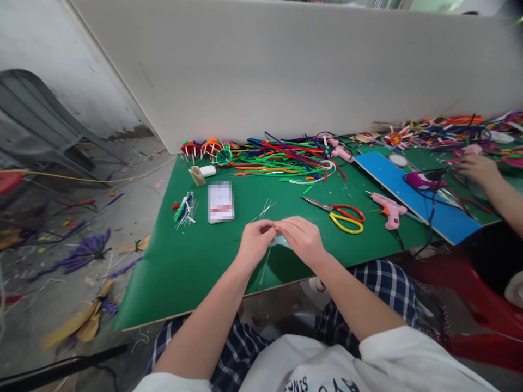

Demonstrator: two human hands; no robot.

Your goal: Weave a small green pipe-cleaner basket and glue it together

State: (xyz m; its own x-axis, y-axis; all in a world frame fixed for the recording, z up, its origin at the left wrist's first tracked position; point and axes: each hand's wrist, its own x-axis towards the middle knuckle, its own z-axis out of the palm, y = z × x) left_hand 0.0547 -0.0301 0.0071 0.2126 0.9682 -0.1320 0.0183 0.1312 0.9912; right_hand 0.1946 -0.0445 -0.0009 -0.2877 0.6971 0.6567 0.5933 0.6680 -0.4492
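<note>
My left hand [259,239] and my right hand [301,238] meet fingertip to fingertip above the front of the green table. Both are pinched closed, and whatever sits between the fingertips is too small to make out. Thin clear strands [265,210] lie on the table just beyond my left hand, and another thin strand [265,265] shows below the hands. To the right of my right hand lie scissors [346,216] with one red and one yellow handle loop, blades apart. A card with a blurred face [221,202] is to the left, beyond my left hand.
Bundled coloured pipe cleaners [286,158] line the back by a white partition [265,71]. A pink glue gun [390,209] and a blue board [412,196] are on the right, where another person's hand [478,169] works. Short coloured pieces [186,209] lie at left.
</note>
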